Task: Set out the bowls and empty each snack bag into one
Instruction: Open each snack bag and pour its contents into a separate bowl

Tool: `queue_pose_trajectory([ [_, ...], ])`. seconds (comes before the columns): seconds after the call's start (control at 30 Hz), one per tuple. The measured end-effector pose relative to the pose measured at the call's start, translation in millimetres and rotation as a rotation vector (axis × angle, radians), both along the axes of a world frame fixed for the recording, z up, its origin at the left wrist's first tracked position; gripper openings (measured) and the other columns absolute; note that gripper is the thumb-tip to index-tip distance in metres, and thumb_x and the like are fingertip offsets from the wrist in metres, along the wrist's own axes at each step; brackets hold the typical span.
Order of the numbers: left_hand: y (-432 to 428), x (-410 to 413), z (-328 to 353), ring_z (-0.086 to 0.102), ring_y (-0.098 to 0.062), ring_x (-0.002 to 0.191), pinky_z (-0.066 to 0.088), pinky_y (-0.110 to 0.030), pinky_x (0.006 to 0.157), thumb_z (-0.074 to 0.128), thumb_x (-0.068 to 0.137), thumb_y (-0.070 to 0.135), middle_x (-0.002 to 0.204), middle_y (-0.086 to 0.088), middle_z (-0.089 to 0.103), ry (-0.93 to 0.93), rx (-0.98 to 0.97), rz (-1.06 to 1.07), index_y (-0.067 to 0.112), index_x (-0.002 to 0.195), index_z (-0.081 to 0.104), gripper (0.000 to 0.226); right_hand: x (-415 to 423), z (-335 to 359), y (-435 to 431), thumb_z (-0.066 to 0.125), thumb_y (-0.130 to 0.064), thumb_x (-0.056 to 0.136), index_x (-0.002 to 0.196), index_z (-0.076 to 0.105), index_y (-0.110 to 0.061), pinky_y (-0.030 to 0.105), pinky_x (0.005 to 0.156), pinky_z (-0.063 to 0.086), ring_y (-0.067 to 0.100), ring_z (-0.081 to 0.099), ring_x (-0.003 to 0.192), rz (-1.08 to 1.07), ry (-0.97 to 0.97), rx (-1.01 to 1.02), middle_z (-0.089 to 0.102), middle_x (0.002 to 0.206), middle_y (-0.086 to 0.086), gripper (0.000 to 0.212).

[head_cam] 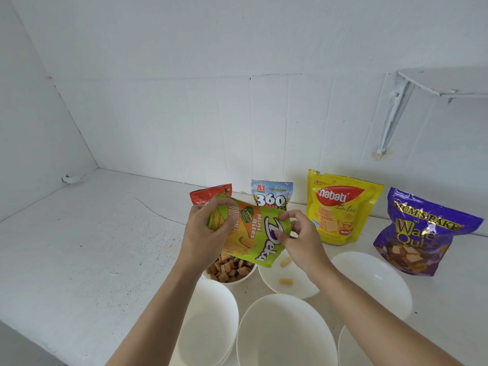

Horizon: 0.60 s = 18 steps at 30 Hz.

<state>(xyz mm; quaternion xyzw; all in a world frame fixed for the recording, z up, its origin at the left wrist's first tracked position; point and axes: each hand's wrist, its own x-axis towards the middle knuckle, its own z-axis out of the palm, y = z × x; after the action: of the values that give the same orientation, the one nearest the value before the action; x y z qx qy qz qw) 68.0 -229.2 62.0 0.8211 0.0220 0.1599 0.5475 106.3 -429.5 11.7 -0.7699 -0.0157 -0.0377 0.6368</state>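
Note:
My left hand [206, 233] and my right hand [298, 239] both grip a green Deka Mini Bites bag [253, 233], tilted on its side above the bowls. Under its right end a white bowl [269, 281] holds two yellow wafer bites [285, 281]. To the left, a bowl of brown square snacks [232, 270] is partly hidden by the bag. Empty white bowls stand nearer to me [211, 318] [285, 334] and at the right [375, 281]. Another bowl [348, 350] is cut off by the lower edge.
Against the back wall stand a red bag [203, 195], a blue 360 bag [272, 194], a yellow Nabati Bites bag [340, 207] and a purple Wafer Qube bag [422, 233]. A white shelf bracket [396, 114] juts out at upper right. The white counter [92, 247] stretches left.

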Motion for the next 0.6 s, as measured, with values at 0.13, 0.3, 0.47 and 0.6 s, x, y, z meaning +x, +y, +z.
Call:
queue_pose_trajectory([
  [0.13, 1, 3, 14, 0.064, -0.017, 0.101, 0.064, -0.038, 0.079, 0.069, 0.095, 0.035, 0.114, 0.003, 0.051, -0.021, 0.019, 0.01, 0.053, 0.1, 0.068, 0.018, 2, 16, 0, 0.07, -0.003, 0.092, 0.098, 0.058, -0.023, 0.021, 0.058, 0.056, 0.016, 0.075, 0.086, 0.008, -0.016, 0.069, 0.076, 0.097, 0.005, 0.024],
  [0.3, 3, 3, 41, 0.065, -0.012, 0.096, 0.06, -0.023, 0.071, 0.069, 0.096, 0.031, 0.113, 0.0, 0.052, -0.108, -0.001, -0.005, 0.049, 0.099, 0.071, 0.018, 1, 33, -2, 0.066, 0.001, 0.094, 0.102, 0.061, -0.016, 0.046, 0.08, 0.061, 0.027, 0.074, 0.097, 0.084, -0.011, 0.336, 0.076, 0.103, 0.014, 0.019],
  [0.47, -1, 1, 40, 0.061, -0.01, 0.101, 0.059, -0.027, 0.078, 0.068, 0.097, 0.029, 0.114, 0.003, 0.051, -0.098, 0.064, -0.051, 0.052, 0.097, 0.07, 0.023, -2, 25, -1, 0.065, 0.003, 0.094, 0.098, 0.06, -0.016, 0.037, 0.073, 0.06, 0.023, 0.074, 0.096, 0.038, 0.019, 0.266, 0.077, 0.101, 0.008, 0.02],
  [0.6, -4, 3, 25, 0.058, -0.016, 0.11, 0.06, -0.04, 0.089, 0.067, 0.097, 0.032, 0.114, 0.009, 0.05, -0.044, 0.087, -0.063, 0.055, 0.099, 0.068, 0.023, -2, 16, -2, 0.065, 0.002, 0.093, 0.097, 0.059, -0.017, 0.023, 0.063, 0.055, 0.018, 0.074, 0.091, 0.012, 0.092, 0.181, 0.077, 0.099, 0.004, 0.021],
])
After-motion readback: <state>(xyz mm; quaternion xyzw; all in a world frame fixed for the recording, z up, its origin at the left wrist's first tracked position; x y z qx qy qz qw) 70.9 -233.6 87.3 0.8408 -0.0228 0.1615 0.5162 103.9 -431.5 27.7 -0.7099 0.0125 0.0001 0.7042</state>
